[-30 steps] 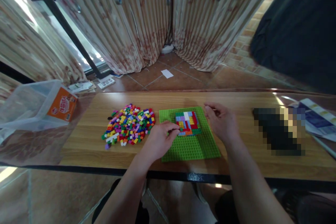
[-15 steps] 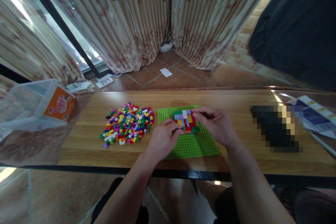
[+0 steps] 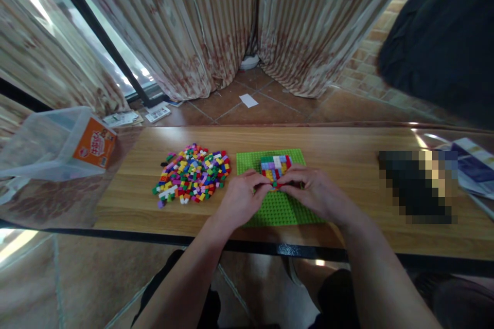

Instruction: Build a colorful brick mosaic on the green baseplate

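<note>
My left hand [image 3: 244, 198] and my right hand [image 3: 317, 194] meet over the green studded baseplate [image 3: 276, 213], thumb and forefinger of each pinched. Between their fingertips are small green and red toy bricks [image 3: 275, 184]; which hand grips which brick I cannot tell. Just behind the fingers stands a built block of coloured bricks [image 3: 276, 163] on the baseplate, with white, lilac, yellow, blue, green and red pieces. My hands hide its near part.
A loose pile of toy bricks [image 3: 195, 172] lies left of the baseplate on the wooden table [image 3: 328, 146]. A clear plastic bin [image 3: 46, 139] with an orange label stands at the far left. A blurred-out dark object [image 3: 412, 190] lies at the right.
My right hand has moved from the block's right side to its near side, and its fingertips now meet those of my left hand. The view has shifted slightly.
</note>
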Tool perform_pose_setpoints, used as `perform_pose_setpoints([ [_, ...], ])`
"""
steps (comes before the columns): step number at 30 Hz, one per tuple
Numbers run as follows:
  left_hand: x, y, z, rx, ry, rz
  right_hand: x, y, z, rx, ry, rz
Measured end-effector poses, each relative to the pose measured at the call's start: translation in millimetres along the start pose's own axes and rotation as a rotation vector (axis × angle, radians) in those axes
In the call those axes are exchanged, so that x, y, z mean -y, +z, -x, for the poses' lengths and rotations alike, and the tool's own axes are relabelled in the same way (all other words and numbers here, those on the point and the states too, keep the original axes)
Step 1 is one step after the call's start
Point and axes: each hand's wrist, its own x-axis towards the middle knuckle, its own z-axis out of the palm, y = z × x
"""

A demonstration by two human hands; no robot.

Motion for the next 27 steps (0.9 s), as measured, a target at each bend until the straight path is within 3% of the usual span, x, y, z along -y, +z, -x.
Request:
perform_pose_setpoints([
  [6, 2, -4, 2, 0.039, 0.022, -0.044, -4, 2, 2, -0.024, -0.020, -0.005],
  [14, 8, 3, 2, -0.019, 0.098, -0.097, -5, 5, 2, -0.042, -0.027, -0.014],
  [27, 13, 10, 4, -0.078, 0.093, -0.038, -7, 6, 2, -0.045, 0.008, -0.033],
])
